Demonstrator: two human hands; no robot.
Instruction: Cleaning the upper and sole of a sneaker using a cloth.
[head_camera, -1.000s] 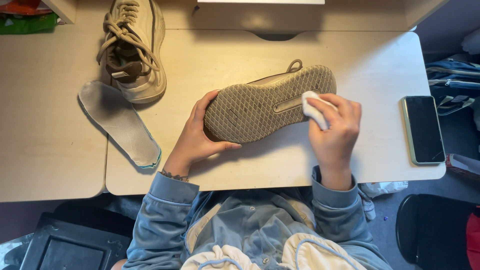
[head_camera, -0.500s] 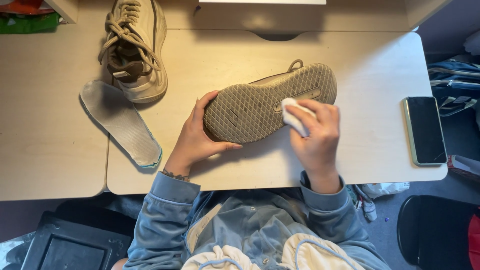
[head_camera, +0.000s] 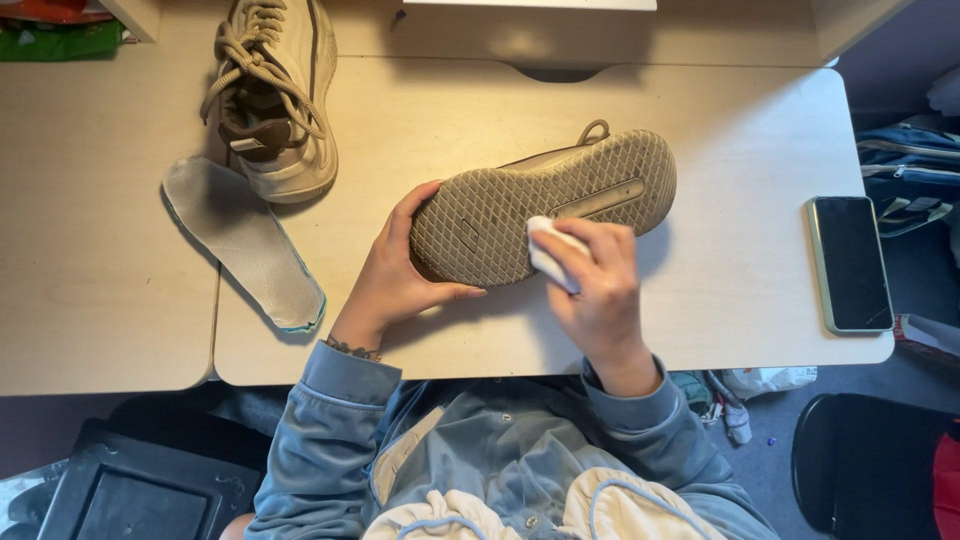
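Fingers of the right hand are closed together around a small white folded wipe, pinching it so that its free face presses flat against the tread. The beige sneaker with a diamond-patterned rubber sole lies on its side on the pale wooden counter, sole turned up toward the camera, which exposes the whole tread to the wipe. Its heel end sits toward the far right, the pull loop just showing above the rim; its toe end points toward the person. The left hand cups that toe end, fingers spread along the far edge and thumb laid along the near edge, a clamp that steadies the shoe against the sideways push of wiping. The wipe touches the middle of the sole, just below the long recessed slot.

Well apart at the upper left stands the matching beige laced sneaker, upright, and just beside it lies a flat grey insole, out of the wiping area. A black smartphone in a pale green case rests face up near the counter's right edge.
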